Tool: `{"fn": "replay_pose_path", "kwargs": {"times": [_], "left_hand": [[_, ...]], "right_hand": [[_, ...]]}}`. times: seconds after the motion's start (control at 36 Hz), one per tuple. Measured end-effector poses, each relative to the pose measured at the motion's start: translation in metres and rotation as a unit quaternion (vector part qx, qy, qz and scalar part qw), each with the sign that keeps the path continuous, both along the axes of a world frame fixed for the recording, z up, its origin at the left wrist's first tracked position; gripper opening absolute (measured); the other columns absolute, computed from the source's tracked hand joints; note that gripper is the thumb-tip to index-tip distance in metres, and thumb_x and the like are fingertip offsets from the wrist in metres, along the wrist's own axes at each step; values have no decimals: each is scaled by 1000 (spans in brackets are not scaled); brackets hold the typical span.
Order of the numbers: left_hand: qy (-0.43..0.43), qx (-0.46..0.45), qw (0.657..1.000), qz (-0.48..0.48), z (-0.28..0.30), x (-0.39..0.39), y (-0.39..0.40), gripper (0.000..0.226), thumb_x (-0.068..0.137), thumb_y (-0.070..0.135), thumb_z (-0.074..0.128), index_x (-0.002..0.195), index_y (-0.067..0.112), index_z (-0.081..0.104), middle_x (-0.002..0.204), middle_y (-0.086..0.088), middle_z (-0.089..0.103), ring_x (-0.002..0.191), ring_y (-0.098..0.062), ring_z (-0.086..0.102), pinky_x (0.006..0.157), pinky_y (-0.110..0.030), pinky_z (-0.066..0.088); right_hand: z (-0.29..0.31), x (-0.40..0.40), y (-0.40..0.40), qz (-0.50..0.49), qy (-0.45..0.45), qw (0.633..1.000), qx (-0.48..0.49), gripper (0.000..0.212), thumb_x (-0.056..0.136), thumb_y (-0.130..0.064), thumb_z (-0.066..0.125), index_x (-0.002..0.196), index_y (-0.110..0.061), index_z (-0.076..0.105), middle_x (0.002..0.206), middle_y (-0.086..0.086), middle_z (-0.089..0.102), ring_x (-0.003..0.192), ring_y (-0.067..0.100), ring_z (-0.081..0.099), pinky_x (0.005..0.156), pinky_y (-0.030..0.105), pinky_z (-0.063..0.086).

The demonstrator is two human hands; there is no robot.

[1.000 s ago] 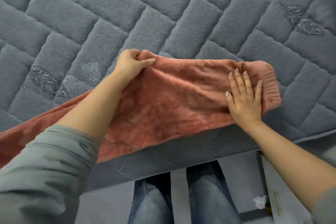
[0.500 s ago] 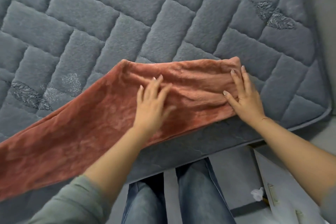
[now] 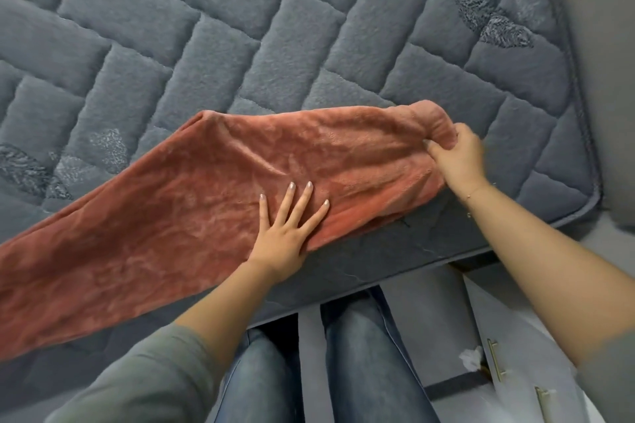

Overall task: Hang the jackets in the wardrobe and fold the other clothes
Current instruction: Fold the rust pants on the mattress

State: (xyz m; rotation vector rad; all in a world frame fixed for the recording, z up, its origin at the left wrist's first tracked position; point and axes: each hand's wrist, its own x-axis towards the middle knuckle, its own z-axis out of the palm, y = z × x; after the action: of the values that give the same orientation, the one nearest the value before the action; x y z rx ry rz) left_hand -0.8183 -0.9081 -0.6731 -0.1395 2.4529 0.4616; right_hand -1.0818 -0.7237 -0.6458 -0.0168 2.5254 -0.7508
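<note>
A: Item one, the hands?

B: Left hand [image 3: 283, 233] — flat, fingers straight and spread, palm pressing down on the fleece garment [image 3: 192, 216] near the bed's front edge. Right hand [image 3: 458, 158] — fingers and thumb curled, pinching the garment's bunched right end, lifted slightly off the bed.

A: The garment itself?

B: Rust-pink plush fleece, one long band. It runs from the pinched end at right, across the mattress [image 3: 275, 45] toward the lower left, where it passes out of view over the bed's edge. Upper edge shows a fold with a corner at upper left. What kind of garment it is cannot be told.

A: Labels, brands, writing?

B: None legible on the garment or anywhere else.

A: Containers?

B: A white cabinet [image 3: 522, 354] at lower right, beside the bed, with brass bar handles [image 3: 496, 359]; contents are not visible. A crumpled white scrap [image 3: 472, 357] sits just beside its front edge.

A: Surface and room?

B: Grey quilted mattress, stitched in a brick-like pattern, with embroidered leaf motifs [image 3: 494, 22] at upper right and at left. Piped edge along the right side. Grey floor below; the person's legs in blue jeans [image 3: 360, 364] stand against the bed's front. Grey-green sleeve [image 3: 137, 385] on the left arm.
</note>
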Motion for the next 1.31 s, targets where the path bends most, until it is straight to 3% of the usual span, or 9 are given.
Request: {"fn": "replay_pose_path", "kwargs": {"times": [0.11,0.19,0.28,0.39,0.64,0.75,0.92,1.14,1.31], "left_hand": [[25,147,982,113,26,-16,-22,80,79,79,47,149,42,31,163,13,5,150,-12,-4,115,-51,-12],[183,144,926,297,49,-39,-54,45,89,50,55,125,25,62,121,7,64,113,-19,57,104,-45,32],[253,-4,892,374,45,-68,-101,47,88,25,66,132,16,54,130,-6,57,121,-31,50,101,-47,34],[57,-78,907,410,29,-87,-152,74,85,46,68,148,28,33,150,-7,31,140,-28,25,114,-49,16],[207,-12,940,272,59,-54,-146,23,80,19,77,97,7,66,94,-11,53,94,-32,55,79,-38,42],[275,-51,933,225,57,-8,-90,21,85,18,71,101,5,64,98,-17,57,86,-36,56,72,-43,47],[137,-4,944,301,39,32,-42,62,88,45,60,143,20,48,145,-8,44,126,-30,38,101,-47,34],[202,169,747,610,49,37,-76,44,102,11,46,145,5,38,137,-6,34,118,-16,45,103,-4,26],[116,278,645,702,55,75,-109,39,105,22,38,143,16,46,147,-2,43,135,-19,41,109,-35,37]], "right_hand": [[15,8,-20,112,136,981,82,65,79,-9,69,139,-5,42,144,19,40,132,37,39,112,42,28],[17,20,-28,279,244,923,105,70,85,-23,60,149,-12,34,158,14,23,145,34,22,118,49,10],[1,45,-21,418,206,875,134,67,95,-44,47,153,-18,28,162,9,16,149,28,15,118,52,6],[-16,65,-1,459,131,853,209,67,97,-52,20,154,-18,17,162,5,12,150,25,11,119,48,-1],[14,48,-5,182,171,968,4,68,81,-18,77,139,-3,44,145,22,38,135,35,35,114,40,24],[23,24,-4,-100,-146,980,-88,81,77,-24,81,142,-11,35,137,9,49,115,18,52,96,25,40],[40,-5,-4,-126,-342,918,-157,65,69,-22,80,129,-10,57,114,7,70,93,16,70,68,28,57],[93,47,-70,-55,-497,820,-280,38,66,-24,74,102,-10,74,99,11,74,87,22,72,69,33,58],[128,138,-161,124,-479,821,-285,23,74,-22,75,96,-26,76,104,1,75,99,15,70,76,24,56]]}}
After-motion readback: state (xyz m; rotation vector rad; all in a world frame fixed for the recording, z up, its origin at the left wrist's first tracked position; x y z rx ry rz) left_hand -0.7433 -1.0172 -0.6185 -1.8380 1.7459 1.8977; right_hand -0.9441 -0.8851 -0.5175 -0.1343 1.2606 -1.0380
